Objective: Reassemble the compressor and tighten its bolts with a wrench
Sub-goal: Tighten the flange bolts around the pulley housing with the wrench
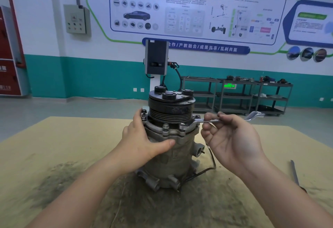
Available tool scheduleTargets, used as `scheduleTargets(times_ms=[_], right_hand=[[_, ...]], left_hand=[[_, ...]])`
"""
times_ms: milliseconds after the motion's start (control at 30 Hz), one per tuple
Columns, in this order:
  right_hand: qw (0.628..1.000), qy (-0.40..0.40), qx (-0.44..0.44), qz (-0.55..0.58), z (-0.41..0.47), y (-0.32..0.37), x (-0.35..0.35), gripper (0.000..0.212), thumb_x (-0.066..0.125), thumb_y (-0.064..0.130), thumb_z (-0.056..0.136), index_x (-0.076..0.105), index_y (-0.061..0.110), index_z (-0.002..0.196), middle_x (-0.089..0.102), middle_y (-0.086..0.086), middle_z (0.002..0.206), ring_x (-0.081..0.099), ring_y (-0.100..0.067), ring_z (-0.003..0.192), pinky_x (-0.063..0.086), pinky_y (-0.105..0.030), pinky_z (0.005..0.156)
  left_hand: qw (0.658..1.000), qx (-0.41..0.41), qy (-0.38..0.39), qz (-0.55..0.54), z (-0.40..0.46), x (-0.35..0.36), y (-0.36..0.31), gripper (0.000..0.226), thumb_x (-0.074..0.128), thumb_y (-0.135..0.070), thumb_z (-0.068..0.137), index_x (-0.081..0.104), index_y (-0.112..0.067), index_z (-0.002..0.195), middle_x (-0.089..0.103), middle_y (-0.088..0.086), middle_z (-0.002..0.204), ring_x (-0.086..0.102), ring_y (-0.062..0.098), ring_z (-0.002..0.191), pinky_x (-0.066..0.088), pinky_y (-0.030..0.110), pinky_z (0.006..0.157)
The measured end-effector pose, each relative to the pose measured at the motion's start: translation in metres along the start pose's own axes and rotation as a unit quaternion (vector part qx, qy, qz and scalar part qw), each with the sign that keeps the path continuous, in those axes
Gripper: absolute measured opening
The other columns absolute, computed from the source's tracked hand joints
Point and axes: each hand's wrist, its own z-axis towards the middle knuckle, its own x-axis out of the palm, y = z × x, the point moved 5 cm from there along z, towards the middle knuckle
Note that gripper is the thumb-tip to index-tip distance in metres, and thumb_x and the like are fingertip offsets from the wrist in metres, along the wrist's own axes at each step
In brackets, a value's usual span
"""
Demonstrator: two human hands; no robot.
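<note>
A grey metal compressor (173, 157) stands upright on the table, its black pulley and clutch plate (171, 105) on top. Several bolts stick up from its upper flange; one (166, 126) is at the front. My left hand (144, 141) holds the compressor body from the left, thumb lying across the front below the flange. My right hand (232, 137) grips the shaft of a silver ring wrench (212, 119). The wrench's ring end (182, 126) sits over a bolt at the front right of the flange, and its far end sticks out to the right.
The table (54, 146) is covered with tan board, stained dark around the compressor. A thin black wire (211, 159) loops from the compressor's right side. A flat metal strip (294, 172) lies at the right edge. Shelving carts and a charging unit stand far behind.
</note>
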Motion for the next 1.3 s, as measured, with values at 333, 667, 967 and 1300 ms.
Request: scheduleTargets(times_ms=[333,667,967,1300], right_hand=[[0.764,0.158,-0.436,-0.45,-0.061,-0.022,0.029,0.01,0.045,0.038,0.098,0.055,0.036,0.1,0.064,0.008,0.092,0.064,-0.01,0.079,0.052,-0.022,0.068],[0.963,0.034,-0.216,-0.16,-0.032,0.011,0.022,0.016,0.032,0.003,0.101,0.039,0.014,0.092,0.068,-0.012,0.066,0.059,-0.019,0.051,0.048,-0.026,0.052],[1.0,0.004,0.01,-0.004,-0.003,-0.002,0.002,0.017,0.033,0.004,0.092,0.045,0.01,0.081,0.065,-0.014,0.064,0.054,-0.019,0.047,0.047,-0.023,0.045],[0.992,0.035,-0.106,-0.064,-0.005,0.001,0.002,0.021,0.028,0.001,0.098,0.039,0.013,0.085,0.065,-0.014,0.065,0.053,-0.021,0.046,0.045,-0.025,0.046]], left_hand=[[1.0,0.011,-0.018,-0.008,0.0,0.0,0.0,0.137,0.058,-0.087,0.037,0.003,-0.035,0.152,0.037,-0.002,0.15,0.029,0.02,0.139,0.029,0.04,0.116],[1.0,0.014,-0.005,-0.012,0.0,-0.001,-0.001,0.136,0.061,-0.086,0.04,0.002,-0.037,0.152,0.035,-0.005,0.152,0.029,0.019,0.14,0.029,0.043,0.117],[1.0,0.013,-0.002,-0.013,-0.001,-0.001,-0.003,0.136,0.061,-0.085,0.04,0.002,-0.036,0.152,0.034,-0.006,0.152,0.029,0.018,0.14,0.029,0.044,0.117],[1.0,0.012,-0.003,-0.016,-0.002,-0.002,-0.004,0.138,0.061,-0.085,0.039,0.002,-0.034,0.153,0.035,-0.005,0.151,0.03,0.019,0.14,0.029,0.044,0.117]])
